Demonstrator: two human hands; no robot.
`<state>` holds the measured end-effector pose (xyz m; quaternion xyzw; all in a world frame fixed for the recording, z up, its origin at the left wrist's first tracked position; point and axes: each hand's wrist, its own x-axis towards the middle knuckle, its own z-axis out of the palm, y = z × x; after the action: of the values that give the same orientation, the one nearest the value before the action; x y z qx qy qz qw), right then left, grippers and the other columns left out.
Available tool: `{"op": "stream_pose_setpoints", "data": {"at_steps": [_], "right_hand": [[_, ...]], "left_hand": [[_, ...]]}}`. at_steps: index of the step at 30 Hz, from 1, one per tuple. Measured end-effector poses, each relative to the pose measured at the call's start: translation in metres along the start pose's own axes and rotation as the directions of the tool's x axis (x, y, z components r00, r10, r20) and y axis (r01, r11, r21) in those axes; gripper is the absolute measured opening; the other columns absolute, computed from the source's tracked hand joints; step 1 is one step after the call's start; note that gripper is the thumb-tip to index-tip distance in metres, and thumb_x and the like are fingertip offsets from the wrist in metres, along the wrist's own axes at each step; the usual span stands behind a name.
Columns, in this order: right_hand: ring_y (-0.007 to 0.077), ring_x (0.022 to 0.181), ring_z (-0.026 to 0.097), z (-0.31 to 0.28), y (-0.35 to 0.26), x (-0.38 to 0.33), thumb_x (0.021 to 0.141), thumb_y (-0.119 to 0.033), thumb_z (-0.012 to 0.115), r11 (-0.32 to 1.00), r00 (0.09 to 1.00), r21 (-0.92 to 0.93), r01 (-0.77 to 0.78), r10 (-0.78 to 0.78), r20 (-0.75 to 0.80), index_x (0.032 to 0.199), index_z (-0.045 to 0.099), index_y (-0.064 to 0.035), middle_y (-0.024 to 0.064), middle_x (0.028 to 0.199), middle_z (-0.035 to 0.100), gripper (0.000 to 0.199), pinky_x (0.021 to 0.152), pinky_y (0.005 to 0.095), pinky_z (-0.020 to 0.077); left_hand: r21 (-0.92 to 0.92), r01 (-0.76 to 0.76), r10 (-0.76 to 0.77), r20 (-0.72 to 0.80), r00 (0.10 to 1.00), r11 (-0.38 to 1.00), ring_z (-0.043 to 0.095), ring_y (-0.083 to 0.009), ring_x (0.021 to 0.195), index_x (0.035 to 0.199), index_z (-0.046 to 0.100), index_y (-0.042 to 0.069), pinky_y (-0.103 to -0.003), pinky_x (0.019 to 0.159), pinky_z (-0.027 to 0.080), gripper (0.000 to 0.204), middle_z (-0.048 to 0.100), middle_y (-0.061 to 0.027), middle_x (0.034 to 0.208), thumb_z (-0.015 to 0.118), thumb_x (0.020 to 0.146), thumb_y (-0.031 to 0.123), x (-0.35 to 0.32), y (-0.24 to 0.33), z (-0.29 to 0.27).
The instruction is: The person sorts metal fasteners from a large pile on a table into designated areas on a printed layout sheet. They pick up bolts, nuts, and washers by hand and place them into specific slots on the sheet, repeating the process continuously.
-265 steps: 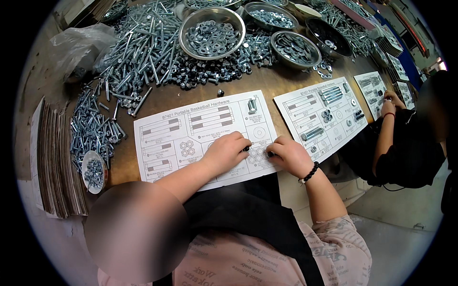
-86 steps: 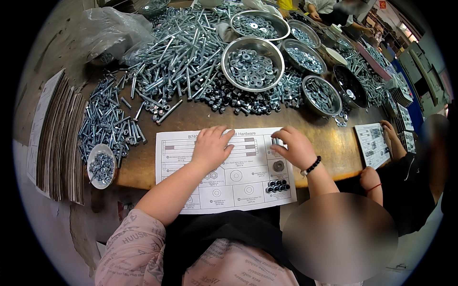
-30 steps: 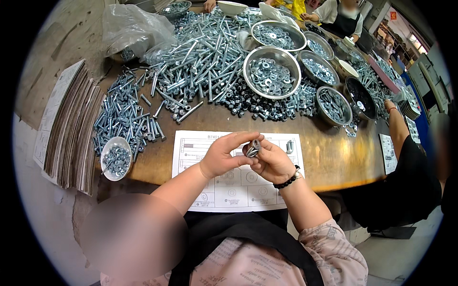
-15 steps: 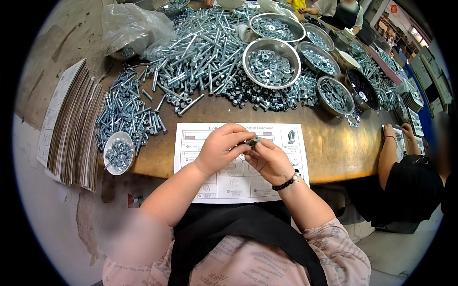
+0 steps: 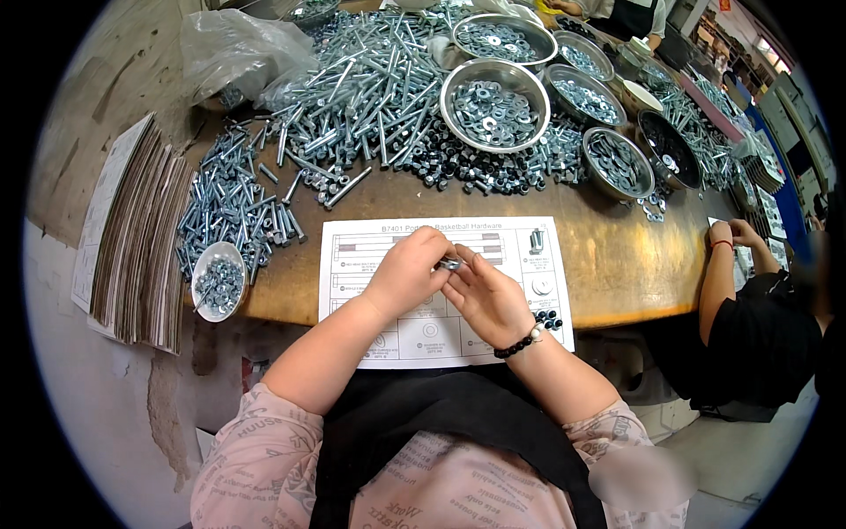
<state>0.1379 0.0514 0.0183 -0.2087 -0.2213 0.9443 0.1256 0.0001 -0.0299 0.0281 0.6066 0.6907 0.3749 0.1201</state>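
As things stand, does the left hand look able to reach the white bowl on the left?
Probably yes: only printed sheet and tabletop appear to lie between the left hand and the white bowl, though that hand holds a metal piece.

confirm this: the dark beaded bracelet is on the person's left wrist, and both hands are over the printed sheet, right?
No, the side is wrong: in the head view, the dark beaded bracelet is at the wrist of the right hand, not the left hand. Both hands are indeed over the printed sheet.
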Motion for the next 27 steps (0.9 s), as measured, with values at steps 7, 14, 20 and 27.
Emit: {"op": "stream_pose_setpoints", "data": {"at_steps": [7,14,20,27], "right_hand": [[0.0163,0.110,0.045,0.008,0.004,-0.003,0.094,-0.018,0.042,0.990,0.990,0.033,0.134,-0.135,0.030,0.136,0.023,-0.0001,0.0084,0.121,0.046,0.049,0.101,0.0328,0.0309],[0.0116,0.099,0.051,0.000,0.004,-0.007,0.088,-0.008,0.054,0.941,0.975,-0.260,0.217,-0.224,0.001,0.125,0.045,-0.0007,0.0049,0.111,0.054,0.039,0.087,0.0251,0.0413],[0.0087,0.091,0.053,-0.006,-0.029,-0.023,0.082,-0.002,0.059,0.612,0.968,-0.752,0.247,-0.188,0.164,0.124,0.046,0.0015,0.0047,0.104,0.057,0.044,0.077,0.0221,0.0449],[0.0185,0.108,0.051,-0.016,-0.054,-0.033,0.085,-0.001,0.052,0.631,0.943,-0.708,0.316,-0.289,0.163,0.130,0.037,-0.0003,0.0120,0.121,0.049,0.048,0.091,0.0303,0.0410]], "left_hand": [[-0.100,0.014,-0.023,-0.087,0.996,0.995,0.055,-0.0238,0.082,0.086,0.058,0.003,-0.031,0.069,0.048,0.019,0.054,-0.0088,0.088,0.062,0.067,0.000,0.001,0.013,0.006],[0.131,-0.198,0.219,-0.167,0.961,0.971,0.056,-0.0243,0.081,0.091,0.061,0.007,-0.035,0.073,0.045,0.026,0.059,-0.0056,0.088,0.066,0.066,0.005,0.000,0.022,0.003],[0.063,-0.371,0.373,-0.007,0.928,0.926,0.054,-0.0233,0.080,0.099,0.063,0.012,-0.035,0.073,0.044,0.032,0.056,-0.0025,0.083,0.066,0.067,0.008,0.002,0.021,-0.013],[-0.112,-0.154,0.159,0.037,0.987,0.982,0.056,-0.0251,0.083,0.100,0.060,0.009,-0.033,0.073,0.048,0.029,0.055,-0.0071,0.090,0.063,0.071,0.008,-0.002,0.032,0.006]]}}
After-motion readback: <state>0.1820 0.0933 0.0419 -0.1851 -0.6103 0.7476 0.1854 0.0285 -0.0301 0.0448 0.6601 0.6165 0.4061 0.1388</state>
